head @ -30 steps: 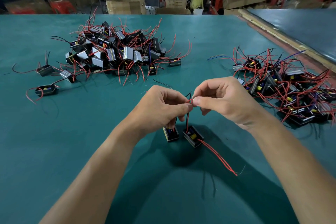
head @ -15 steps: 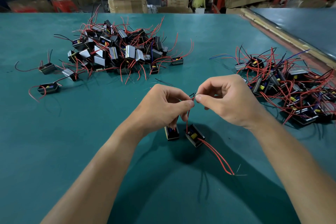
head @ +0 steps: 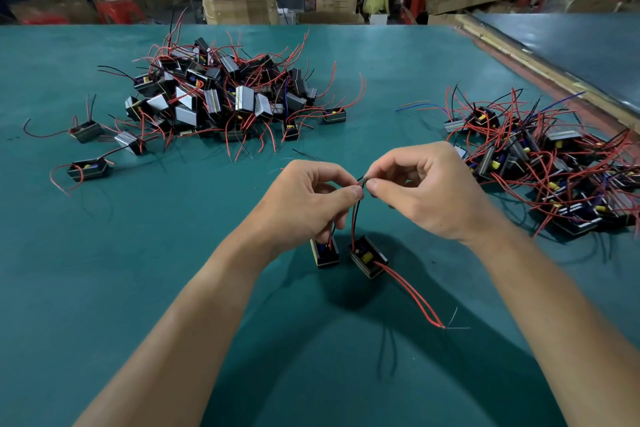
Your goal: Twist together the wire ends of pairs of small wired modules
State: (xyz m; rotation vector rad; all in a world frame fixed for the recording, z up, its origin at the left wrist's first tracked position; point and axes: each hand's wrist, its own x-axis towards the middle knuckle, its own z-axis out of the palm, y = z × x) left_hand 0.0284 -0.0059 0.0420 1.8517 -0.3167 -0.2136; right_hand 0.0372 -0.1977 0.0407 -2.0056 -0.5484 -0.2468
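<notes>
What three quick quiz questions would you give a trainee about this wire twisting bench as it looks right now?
1. How do the left hand and right hand deal with the wire ends? A) both pinch them B) one lies flat on the cloth C) both are open above them.
2. True or false: the right module trails two red wires whose far ends nobody holds.
3. Fill in: the taller pile of modules lies on the ____ side of the table.

Key: 1 A; 2 true; 3 left.
</notes>
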